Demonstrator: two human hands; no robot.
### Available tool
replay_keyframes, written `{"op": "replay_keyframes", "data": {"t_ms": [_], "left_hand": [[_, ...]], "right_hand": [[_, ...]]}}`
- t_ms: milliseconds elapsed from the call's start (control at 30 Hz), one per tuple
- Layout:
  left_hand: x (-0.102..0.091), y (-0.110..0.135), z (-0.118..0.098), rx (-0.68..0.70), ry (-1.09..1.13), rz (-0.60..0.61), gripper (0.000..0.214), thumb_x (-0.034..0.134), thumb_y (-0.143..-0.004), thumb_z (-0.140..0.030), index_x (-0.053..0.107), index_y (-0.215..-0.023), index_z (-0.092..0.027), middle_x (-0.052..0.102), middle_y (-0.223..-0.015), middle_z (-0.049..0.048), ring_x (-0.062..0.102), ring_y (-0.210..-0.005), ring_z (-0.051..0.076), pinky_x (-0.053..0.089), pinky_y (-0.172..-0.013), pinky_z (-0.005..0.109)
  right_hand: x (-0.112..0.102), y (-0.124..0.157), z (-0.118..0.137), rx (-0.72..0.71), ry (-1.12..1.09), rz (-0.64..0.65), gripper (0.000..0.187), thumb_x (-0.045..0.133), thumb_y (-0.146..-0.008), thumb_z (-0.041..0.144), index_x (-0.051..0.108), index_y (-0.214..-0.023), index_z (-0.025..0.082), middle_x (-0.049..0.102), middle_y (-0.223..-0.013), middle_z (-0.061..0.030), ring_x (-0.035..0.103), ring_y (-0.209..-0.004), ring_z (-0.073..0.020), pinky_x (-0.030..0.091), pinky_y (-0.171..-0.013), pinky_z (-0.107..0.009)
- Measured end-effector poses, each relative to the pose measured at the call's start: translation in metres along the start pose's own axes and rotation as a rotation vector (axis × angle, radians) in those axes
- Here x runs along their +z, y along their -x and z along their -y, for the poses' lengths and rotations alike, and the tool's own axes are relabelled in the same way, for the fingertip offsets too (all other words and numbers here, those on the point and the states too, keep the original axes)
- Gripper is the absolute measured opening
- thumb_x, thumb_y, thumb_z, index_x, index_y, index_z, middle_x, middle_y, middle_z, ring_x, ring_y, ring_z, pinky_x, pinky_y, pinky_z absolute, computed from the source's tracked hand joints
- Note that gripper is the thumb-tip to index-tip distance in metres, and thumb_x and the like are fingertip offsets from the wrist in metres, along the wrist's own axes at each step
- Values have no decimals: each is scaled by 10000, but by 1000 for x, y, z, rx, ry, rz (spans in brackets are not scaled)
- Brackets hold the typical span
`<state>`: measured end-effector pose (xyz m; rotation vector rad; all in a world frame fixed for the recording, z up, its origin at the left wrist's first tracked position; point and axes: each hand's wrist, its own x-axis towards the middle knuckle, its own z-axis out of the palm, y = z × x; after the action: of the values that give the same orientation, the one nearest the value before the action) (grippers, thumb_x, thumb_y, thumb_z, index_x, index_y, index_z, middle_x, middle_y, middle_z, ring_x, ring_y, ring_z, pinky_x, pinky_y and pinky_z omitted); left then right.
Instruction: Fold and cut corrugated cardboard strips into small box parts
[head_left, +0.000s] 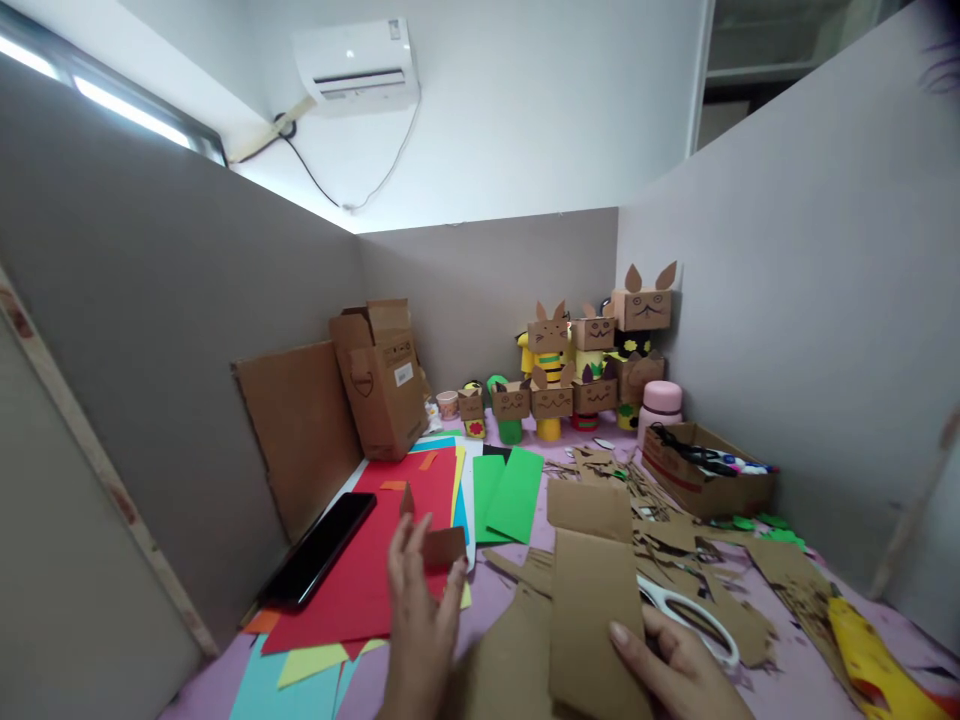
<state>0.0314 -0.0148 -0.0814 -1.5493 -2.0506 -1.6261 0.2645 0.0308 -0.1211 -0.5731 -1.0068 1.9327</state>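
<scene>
My right hand (671,655) grips a folded piece of brown cardboard (596,610) by its right edge, thumb on top. Its upper flap stands bent along a crease. My left hand (421,610) is open, fingers spread, over the red paper. Close to its fingertips is a small brown cardboard piece (445,548); whether they touch it I cannot tell. White-handled scissors (652,593) lie just behind my right hand, blades hidden. A larger cardboard sheet (502,650) lies under the folded piece.
Red paper (337,590) and a black phone (322,550) lie left. Green paper (517,495) sits mid-table. Cardboard scraps (667,545) spread right, before an open box of pens (705,490). Cardboard animal figures (551,400), a pink bottle (661,405) and a tall carton (386,390) stand behind.
</scene>
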Motion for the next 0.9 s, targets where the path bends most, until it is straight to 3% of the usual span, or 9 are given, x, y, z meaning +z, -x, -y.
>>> {"op": "replay_keyframes", "data": {"t_ms": [67,133,267,467,667,800,900], "left_hand": [[-5,-16,17,-11,-169,25,562,456,-851,-369,315,-1363,-185,35,-1505,184,38,-1402,308,218,-1078,523],[-4,-26,35,-33,-243,109,533,474,-829,-353,395,-1323,-168,-15,-1502,195,-18,-1394,362,194,-1074,563],[0,-31,51,-6,-187,156,273,455,-818,-362,588,-947,-163,344,-1361,193,245,-1350,359,302,-1045,525],[-11,-24,25,89,-99,-14,252,490,-779,-471,526,-734,-226,491,-1131,122,417,-1223,326,380,-973,509],[-11,-11,5,197,-59,-136,233,535,-773,-430,500,-676,-221,475,-1144,127,462,-1155,313,408,-911,465],[-8,-9,6,81,14,-124,272,548,-747,-473,512,-671,-214,494,-1107,127,449,-1170,335,367,-948,501],[-8,-12,8,12,71,-142,305,549,-736,-510,514,-680,-212,510,-1054,115,434,-1184,350,335,-966,533]], "right_hand": [[2,-1,-2,-29,-96,-26,282,682,-733,344,654,-992,237,735,-988,-71,646,-986,-245,465,-907,-441],[5,-2,-4,-99,-56,-53,305,691,-721,353,648,-997,232,722,-1031,-80,633,-1006,-248,438,-938,-443],[8,-3,-6,-200,152,-86,345,670,-727,403,646,-1011,207,704,-1075,-111,616,-1029,-278,417,-948,-465],[4,-6,6,-249,72,-134,306,686,-720,380,650,-984,230,720,-1033,-64,610,-1035,-231,394,-988,-422],[-9,-2,-2,-3,226,62,393,724,-637,452,675,-883,149,735,-831,-79,662,-838,-252,471,-787,-387],[-4,2,-23,57,298,139,449,783,-560,425,687,-861,106,731,-827,-110,664,-808,-262,463,-729,-353],[5,-1,-24,43,181,131,484,782,-538,453,675,-871,118,732,-766,-98,674,-721,-255,476,-716,-380]]}}
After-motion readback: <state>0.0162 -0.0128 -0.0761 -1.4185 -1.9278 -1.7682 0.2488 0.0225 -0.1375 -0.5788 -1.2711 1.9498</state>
